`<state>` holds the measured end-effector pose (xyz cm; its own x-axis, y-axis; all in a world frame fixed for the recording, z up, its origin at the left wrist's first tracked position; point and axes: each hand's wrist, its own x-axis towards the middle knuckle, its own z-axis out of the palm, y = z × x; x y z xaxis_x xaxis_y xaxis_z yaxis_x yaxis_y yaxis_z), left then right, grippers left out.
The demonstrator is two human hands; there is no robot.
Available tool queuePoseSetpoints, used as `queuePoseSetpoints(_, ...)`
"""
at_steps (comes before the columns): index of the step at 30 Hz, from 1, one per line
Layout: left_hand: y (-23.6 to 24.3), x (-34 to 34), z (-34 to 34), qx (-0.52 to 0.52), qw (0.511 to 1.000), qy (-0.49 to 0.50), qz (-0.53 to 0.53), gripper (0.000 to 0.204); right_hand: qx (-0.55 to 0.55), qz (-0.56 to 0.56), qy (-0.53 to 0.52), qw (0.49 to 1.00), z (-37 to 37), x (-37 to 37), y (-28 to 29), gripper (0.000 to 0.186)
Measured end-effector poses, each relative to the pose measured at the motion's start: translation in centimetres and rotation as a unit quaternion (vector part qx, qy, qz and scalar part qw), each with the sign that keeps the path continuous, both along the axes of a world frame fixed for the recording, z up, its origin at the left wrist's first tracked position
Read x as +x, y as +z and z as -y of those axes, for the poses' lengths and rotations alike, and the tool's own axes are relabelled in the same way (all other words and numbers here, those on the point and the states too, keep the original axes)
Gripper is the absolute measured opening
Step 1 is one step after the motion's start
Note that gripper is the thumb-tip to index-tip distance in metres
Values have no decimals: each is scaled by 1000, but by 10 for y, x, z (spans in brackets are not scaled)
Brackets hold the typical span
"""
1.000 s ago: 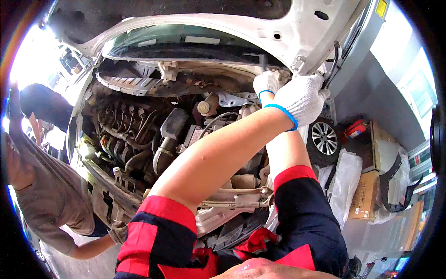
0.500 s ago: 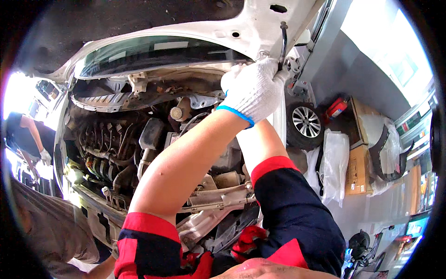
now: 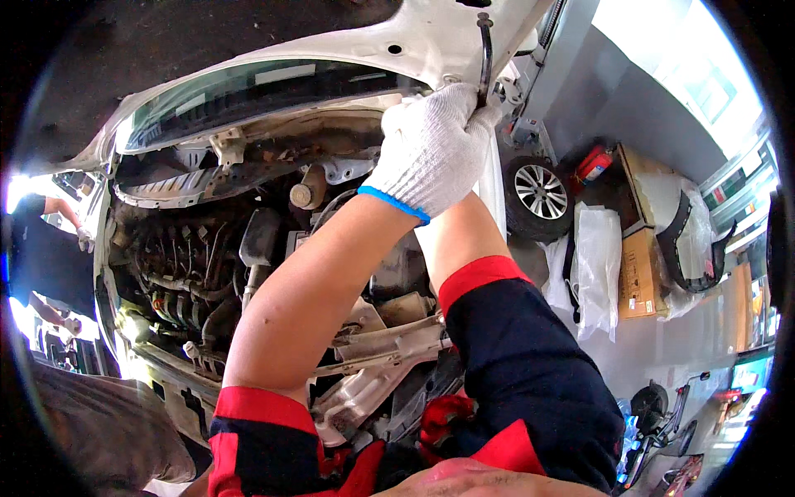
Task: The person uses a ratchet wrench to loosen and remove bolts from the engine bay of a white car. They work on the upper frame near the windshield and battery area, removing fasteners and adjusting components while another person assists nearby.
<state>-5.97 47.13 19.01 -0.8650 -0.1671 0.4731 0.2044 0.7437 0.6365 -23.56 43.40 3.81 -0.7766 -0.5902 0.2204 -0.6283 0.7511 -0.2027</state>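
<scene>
My left hand (image 3: pixel 435 149), in a white knit glove with a blue cuff, is closed at the rear right corner of a car's engine bay, just under the raised white hood (image 3: pixel 331 54). What its fingers grip is hidden. A curved black hose (image 3: pixel 485 58) runs from the hood's underside down to the glove, beside the thumb. My right forearm (image 3: pixel 460 236) reaches up to the same spot from below. Behind the left glove, my right hand is covered and its fingers do not show. The bolt-like fitting (image 3: pixel 451 79) on the hood sits just above the knuckles.
The open engine bay (image 3: pixel 190 257) spreads left of my arms, with a reservoir cap (image 3: pixel 303 195). Along the right stand a wheel (image 3: pixel 538 197), a red extinguisher (image 3: pixel 593 164), a cardboard box (image 3: pixel 638 273) and plastic-wrapped parts (image 3: pixel 596 265). Another person (image 3: pixel 54 240) is at the left; grey clothing (image 3: pixel 108 422) shows nearer.
The view has shifted slightly, so the hood, hose and my hands appear a little further up and left. My hands stay at the same corner. The person at the left has moved an arm.
</scene>
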Motion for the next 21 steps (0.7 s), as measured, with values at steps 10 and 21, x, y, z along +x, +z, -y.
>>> queuePoseSetpoints(10, -3, -1, -2, 13, 999, -33, -19, 35, -7, 0, -19, 1000, -14, 2, -5, 24)
queuePoseSetpoints(21, 7, 6, -2, -10, 998, -55, 32, 33, -1, -2, -13, 1000, -11, 5, -2, 25)
